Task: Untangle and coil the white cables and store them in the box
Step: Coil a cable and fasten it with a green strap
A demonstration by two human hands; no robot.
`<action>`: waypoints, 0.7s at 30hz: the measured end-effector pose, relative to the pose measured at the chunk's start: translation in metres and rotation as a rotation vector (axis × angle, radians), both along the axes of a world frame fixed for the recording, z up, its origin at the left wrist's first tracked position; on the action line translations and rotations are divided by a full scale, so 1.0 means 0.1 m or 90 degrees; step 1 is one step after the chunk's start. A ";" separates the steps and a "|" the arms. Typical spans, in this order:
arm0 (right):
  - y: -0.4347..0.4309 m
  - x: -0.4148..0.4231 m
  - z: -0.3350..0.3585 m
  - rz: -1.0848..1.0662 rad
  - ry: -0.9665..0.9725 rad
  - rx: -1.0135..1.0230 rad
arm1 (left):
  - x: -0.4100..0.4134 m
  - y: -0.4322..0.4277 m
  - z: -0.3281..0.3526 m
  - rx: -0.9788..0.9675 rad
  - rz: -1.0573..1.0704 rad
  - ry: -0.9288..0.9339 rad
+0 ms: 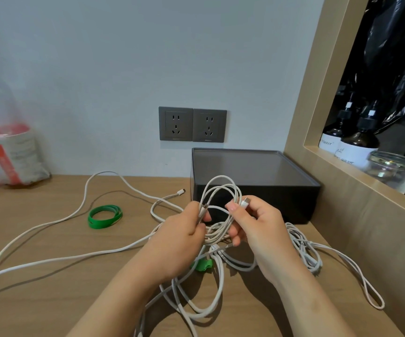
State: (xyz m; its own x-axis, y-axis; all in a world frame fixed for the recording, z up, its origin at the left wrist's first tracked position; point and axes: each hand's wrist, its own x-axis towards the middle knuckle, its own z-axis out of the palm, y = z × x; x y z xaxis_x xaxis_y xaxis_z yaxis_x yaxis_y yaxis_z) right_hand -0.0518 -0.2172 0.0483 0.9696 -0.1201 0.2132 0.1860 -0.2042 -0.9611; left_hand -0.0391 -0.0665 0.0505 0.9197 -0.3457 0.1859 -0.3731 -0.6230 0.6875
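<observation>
White cables [50,260]: tangled, spread over the wooden surface [50,307] from the far left edge to the right side, none in the box.
Raised portion: several small loops held above the surface, between both grips, in front of the box.
Left grip [182,234]: closed round one cable just below a metal-tipped plug [202,210], fingers curled.
Right grip [257,227]: closed, thumb and forefinger pinching a white plug [245,201]; other fingers curled among the loops.
Loose plug end [180,191]: flat on the surface, left of the box, apart from both grips.
Box [269,198]: dark, square, at the back right of the surface, against the wall and the wooden frame, greyish top in place.
Green strap [104,216]: coiled, on the surface left of the grips, ringed by cable runs.
Second green piece [202,265]: under the cables, partly hidden beneath the hands.
Wall sockets [193,124]: two, grey, above the box.
Plastic bag [7,156]: far left, blurred.
Dark bottles [357,142] and glass jar [391,166]: in the recess on the right.
</observation>
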 end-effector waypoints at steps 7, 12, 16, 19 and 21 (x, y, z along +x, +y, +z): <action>-0.03 0.01 -0.01 0.014 0.013 -0.012 | -0.01 0.08 0.06 -0.074 -0.054 0.089; 0.00 -0.01 -0.01 0.055 -0.003 -0.122 | -0.01 0.12 0.08 -0.169 -0.048 0.205; 0.02 -0.04 0.03 0.064 -0.034 -0.126 | -0.02 0.12 0.11 -0.243 -0.105 0.252; 0.01 -0.06 0.05 0.059 -0.051 -0.095 | -0.04 0.07 0.10 -0.241 -0.136 0.259; 0.02 -0.07 0.05 0.057 -0.054 -0.085 | -0.04 0.05 0.08 -0.187 -0.104 0.218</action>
